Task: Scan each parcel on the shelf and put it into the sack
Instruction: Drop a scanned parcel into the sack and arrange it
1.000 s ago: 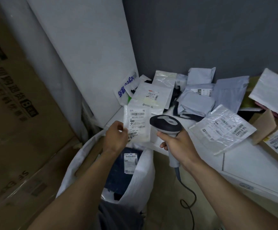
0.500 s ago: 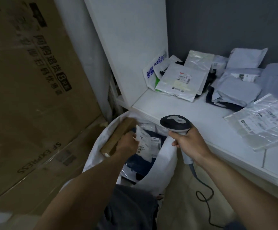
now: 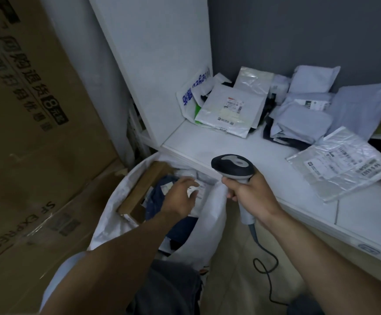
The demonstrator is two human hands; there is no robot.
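The white woven sack [image 3: 107,214] stands open at 7 o'clock of the view, just below the shelf's edge. Inside, a brown cardboard box [image 3: 139,189] leans at the mouth's 10 o'clock side, a dark blue bag [image 3: 155,201] lies in the middle, and a small white labelled parcel [image 3: 202,189] sits at 2 o'clock. The left hand [image 3: 180,197] hangs over the mouth, fingers loose and part spread, gripping nothing; whether the tips touch the small parcel I cannot tell. The right hand [image 3: 250,196], at the sack's 3 o'clock, curls round the handle of the scanner [image 3: 232,165], whose rounded head is black and grey. On the smooth white shelf [image 3: 207,146], from 12 to 3 o'clock, lie a flat glossy white mailer [image 3: 230,110], soft grey-blue mailers [image 3: 303,119] and a crinkled clear bag [image 3: 341,164]
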